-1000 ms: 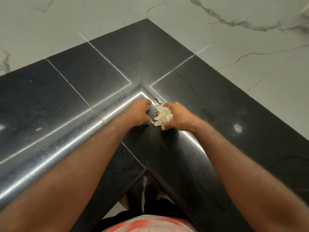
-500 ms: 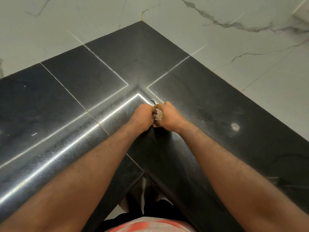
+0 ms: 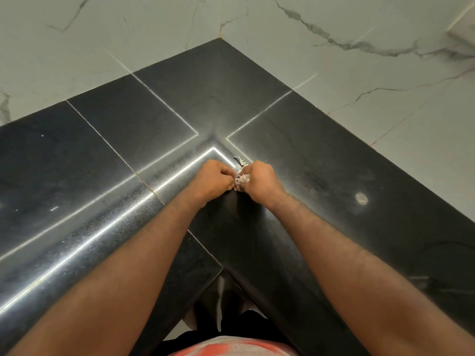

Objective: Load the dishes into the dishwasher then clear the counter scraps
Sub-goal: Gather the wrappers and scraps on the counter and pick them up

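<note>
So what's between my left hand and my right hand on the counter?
A small clump of white scraps, which the left hand and right hand both grip, shown in the head view.

Nothing legible anywhere, no text, label, brand, number or sign. The black counter (image 3: pixel 334 163) shows only pale joint lines and glare, the marble wall tiles (image 3: pixel 359 73) only grey veining, and the scraps (image 3: pixel 242 178) near the counter's inner corner are plain white shreds, too small and crumpled to show any print.
</note>
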